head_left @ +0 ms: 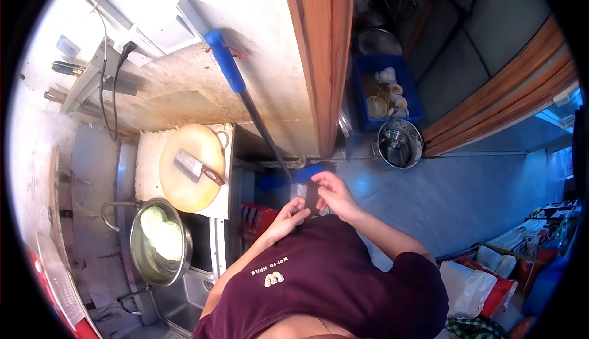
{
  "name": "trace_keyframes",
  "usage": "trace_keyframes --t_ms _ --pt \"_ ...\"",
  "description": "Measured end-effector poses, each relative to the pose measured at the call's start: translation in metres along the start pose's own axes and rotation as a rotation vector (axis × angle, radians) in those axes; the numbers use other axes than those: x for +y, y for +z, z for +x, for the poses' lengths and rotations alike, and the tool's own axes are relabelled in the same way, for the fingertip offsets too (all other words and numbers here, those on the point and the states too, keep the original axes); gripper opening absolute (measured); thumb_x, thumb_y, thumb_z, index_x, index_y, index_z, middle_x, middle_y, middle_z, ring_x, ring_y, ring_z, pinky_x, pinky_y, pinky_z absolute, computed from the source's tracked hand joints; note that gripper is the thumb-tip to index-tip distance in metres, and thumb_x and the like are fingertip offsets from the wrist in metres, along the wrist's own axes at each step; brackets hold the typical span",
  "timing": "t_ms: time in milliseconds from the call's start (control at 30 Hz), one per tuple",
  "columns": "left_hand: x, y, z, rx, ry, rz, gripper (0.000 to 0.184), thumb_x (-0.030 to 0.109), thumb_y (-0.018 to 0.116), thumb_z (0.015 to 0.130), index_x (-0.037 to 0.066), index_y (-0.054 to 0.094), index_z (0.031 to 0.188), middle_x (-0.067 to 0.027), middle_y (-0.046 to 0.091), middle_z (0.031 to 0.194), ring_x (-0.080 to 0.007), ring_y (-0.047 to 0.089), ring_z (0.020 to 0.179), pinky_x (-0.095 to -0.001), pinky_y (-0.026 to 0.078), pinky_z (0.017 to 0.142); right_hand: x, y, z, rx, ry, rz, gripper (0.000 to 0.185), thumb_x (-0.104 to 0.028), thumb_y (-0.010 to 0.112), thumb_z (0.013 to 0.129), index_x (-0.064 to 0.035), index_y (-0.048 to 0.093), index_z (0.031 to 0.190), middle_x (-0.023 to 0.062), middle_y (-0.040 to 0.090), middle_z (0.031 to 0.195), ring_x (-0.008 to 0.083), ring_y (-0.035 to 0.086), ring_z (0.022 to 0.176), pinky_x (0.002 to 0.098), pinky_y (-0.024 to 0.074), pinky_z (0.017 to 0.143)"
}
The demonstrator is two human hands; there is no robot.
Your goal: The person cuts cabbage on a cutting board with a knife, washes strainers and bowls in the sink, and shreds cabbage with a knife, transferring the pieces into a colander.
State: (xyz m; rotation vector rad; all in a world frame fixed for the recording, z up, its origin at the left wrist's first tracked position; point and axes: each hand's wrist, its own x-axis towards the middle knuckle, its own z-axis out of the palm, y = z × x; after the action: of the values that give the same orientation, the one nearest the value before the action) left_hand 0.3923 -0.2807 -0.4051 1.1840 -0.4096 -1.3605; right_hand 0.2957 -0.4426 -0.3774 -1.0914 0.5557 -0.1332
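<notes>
My left hand (291, 215) is in front of my purple shirt, its fingers curled together at the left side of a small dark piece (311, 196). On the other side of that piece, my right hand (334, 196) has its fingers bent, with the fingertips close to its upper edge. What the dark piece is cannot be made out. Beyond both hands, a blue broom head (307, 173) rests on the floor, and its long pole runs up to a blue grip (226, 63) against the wall.
A cleaver (189, 166) lies on a round board (184, 195) at the left. Below it, a metal pot (142, 265) holds pale green vegetables beside a sink (184, 302). A metal bucket (417, 149) and a blue crate (368, 72) with cups stand beyond the doorway.
</notes>
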Motion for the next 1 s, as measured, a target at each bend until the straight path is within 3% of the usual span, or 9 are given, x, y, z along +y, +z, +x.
trace_keyframes --t_ms 167,233,300,367,433,500,600,800,1000 --pt "0.024 0.019 -0.005 0.12 -0.122 -0.228 0.015 0.012 0.052 0.09 0.006 0.052 0.103 0.0027 0.055 0.087 -0.0047 0.049 0.077 -0.0187 0.039 0.067 0.008 0.01 -0.001 0.138 -0.023 0.201 0.03 0.005 0.039 0.084 -0.0022 0.045 0.112 0.0114 0.055 0.092 0.0157 0.057 0.057 0.0243 0.0479 0.049" --pt "0.008 -0.003 -0.002 0.014 -0.176 -0.092 0.015 0.014 0.054 0.089 0.007 0.055 0.102 0.0018 0.056 0.086 -0.0042 0.05 0.077 -0.0179 0.039 0.066 0.009 0.011 -0.002 0.168 -0.046 0.229 0.029 0.005 0.04 0.084 -0.0029 0.046 0.111 0.0098 0.055 0.089 0.0145 0.056 0.056 0.0242 0.0479 0.049" --pt "-0.001 -0.022 -0.007 -0.013 -0.252 0.013 0.016 0.017 0.056 0.088 0.007 0.058 0.1 0.0006 0.058 0.085 -0.0035 0.051 0.077 -0.0168 0.04 0.066 0.022 0.0 0.002 0.145 -0.053 0.087 0.027 0.005 0.041 0.084 -0.003 0.047 0.109 0.0079 0.055 0.085 0.0128 0.055 0.055 0.0232 0.0467 0.048" --pt "0.003 -0.011 -0.013 0.133 -0.189 -0.209 0.019 0.014 0.055 0.088 0.006 0.058 0.105 0.0006 0.06 0.083 -0.0024 0.052 0.071 -0.0158 0.041 0.063 0.028 -0.01 -0.001 0.101 -0.019 -0.167 0.023 0.004 0.043 0.084 -0.0041 0.05 0.104 0.0027 0.055 0.075 0.0085 0.053 0.053 0.0205 0.043 0.045" --pt "0.014 0.005 -0.01 0.251 -0.127 -0.355 0.02 0.012 0.053 0.089 0.007 0.056 0.108 -0.0005 0.062 0.084 -0.0003 0.051 0.06 -0.0134 0.041 0.049 0.038 -0.012 -0.008 -0.004 -0.074 -0.575 0.011 -0.008 0.052 0.081 -0.0038 0.057 0.09 0.0088 0.06 0.071 0.0182 0.057 0.055 0.0297 0.0441 0.049" --pt "0.001 -0.017 -0.01 0.099 -0.176 -0.273 0.021 0.013 0.052 0.09 0.007 0.056 0.11 -0.0008 0.062 0.089 0.0004 0.05 0.056 -0.0126 0.04 0.044 0.029 -0.003 -0.016 -0.103 -0.179 -0.986 0.018 -0.02 0.057 0.076 -0.0026 0.059 0.079 0.016 0.061 0.077 0.0313 0.06 0.07 0.0408 0.0457 0.062" --pt "-0.007 -0.025 -0.009 0.076 -0.221 -0.097 0.021 0.016 0.054 0.089 0.007 0.056 0.109 -0.0003 0.061 0.092 0.0017 0.047 0.053 -0.0117 0.035 0.04 0.018 0.009 -0.019 -0.32 -0.158 -1.007 0.02 -0.022 0.056 0.076 -0.0026 0.06 0.076 0.0159 0.062 0.077 0.0355 0.058 0.077 0.0431 0.0453 0.067" --pt "0.012 -0.007 -0.01 0.073 -0.319 -0.036 0.02 0.016 0.059 0.087 0.006 0.057 0.104 0.0011 0.061 0.087 -0.0039 0.055 0.069 -0.0167 0.045 0.062 0.021 0.005 -0.014 -0.395 -0.144 -1.033 0.026 -0.028 0.056 0.078 -0.0025 0.062 0.076 0.0176 0.062 0.077 0.0356 0.058 0.072 0.0431 0.0447 0.064" --pt "0.014 -0.007 -0.004 -0.01 -0.369 0.063 0.018 0.016 0.061 0.086 0.002 0.062 0.096 -0.0004 0.063 0.085 -0.0061 0.056 0.075 -0.0198 0.046 0.067 0.031 -0.042 -0.009 -0.546 0.043 -0.824 0.019 -0.02 0.06 0.076 -0.0019 0.063 0.079 0.0083 0.062 0.066 0.0171 0.056 0.056 0.031 0.0442 0.053"
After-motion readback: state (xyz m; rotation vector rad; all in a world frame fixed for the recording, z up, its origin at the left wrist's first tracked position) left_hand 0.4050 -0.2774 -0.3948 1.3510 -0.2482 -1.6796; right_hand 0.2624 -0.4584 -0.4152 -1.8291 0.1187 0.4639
